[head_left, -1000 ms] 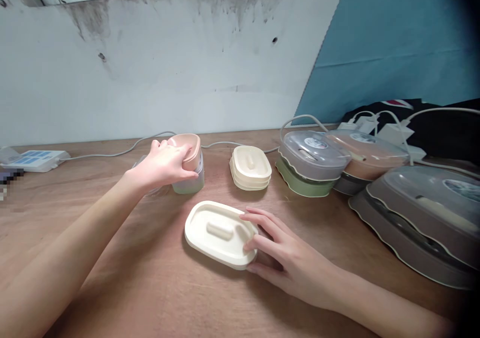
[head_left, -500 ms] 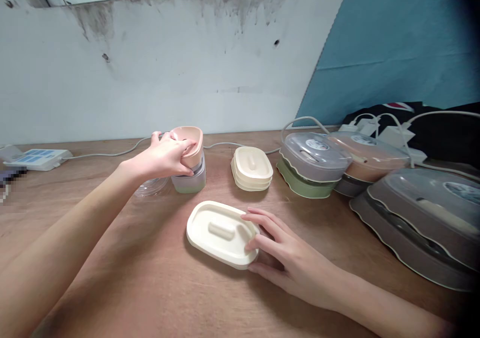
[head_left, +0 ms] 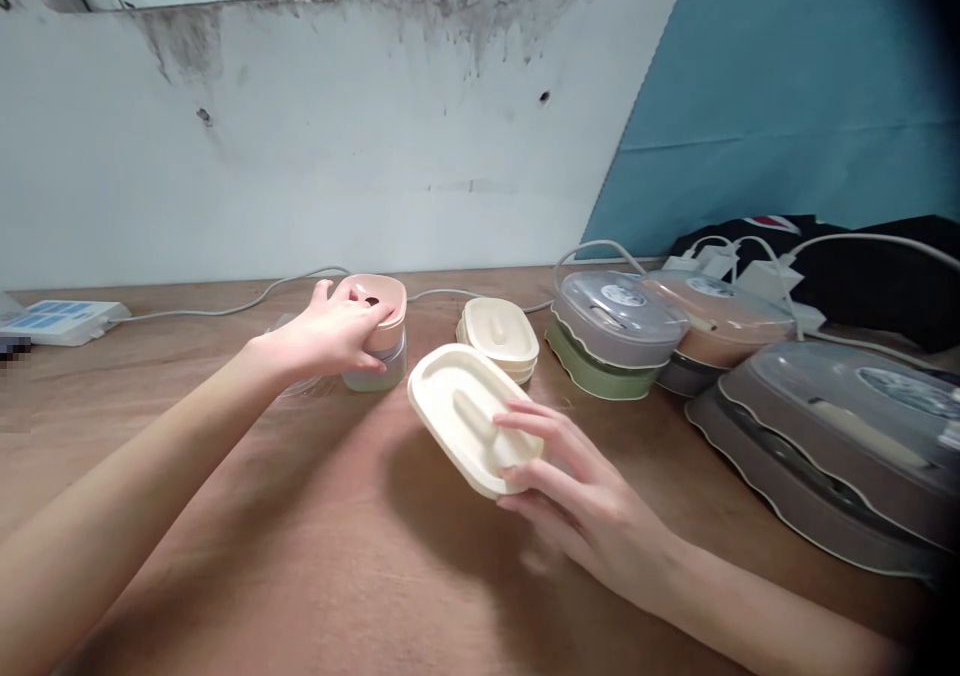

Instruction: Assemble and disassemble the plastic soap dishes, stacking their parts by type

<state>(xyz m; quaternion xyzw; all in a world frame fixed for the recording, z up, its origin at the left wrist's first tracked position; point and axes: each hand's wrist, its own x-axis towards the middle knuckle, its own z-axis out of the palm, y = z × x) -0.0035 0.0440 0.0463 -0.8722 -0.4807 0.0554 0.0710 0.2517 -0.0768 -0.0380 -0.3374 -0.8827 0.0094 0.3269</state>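
Observation:
My left hand (head_left: 341, 328) is on a pink plastic container (head_left: 379, 291), thumb at its front and fingers reaching over its rim. The pink piece sits level on a stack of translucent purple-and-green containers (head_left: 382, 371). My right hand (head_left: 581, 486) grips the near right end of a cream oval lid (head_left: 457, 406) with a raised ridge along its middle. This lid is held tilted above the table, its shadow falling below. Just behind it lies a stack of similar cream lids (head_left: 501, 324), partly covered by the held one.
At right stand stacked grey-purple and green lidded boxes (head_left: 619, 326), a peach lidded box (head_left: 724, 311) and large brown boxes (head_left: 847, 436). White chargers and cables (head_left: 772, 276) lie behind them. A white power strip (head_left: 67, 322) is at far left, and a clear lid (head_left: 300, 386) lies beneath my left wrist.
My right hand has raised the cream lid off the table and tipped it, moving it back toward the lid stack. The pink container has gone from tilted to level on its stack.

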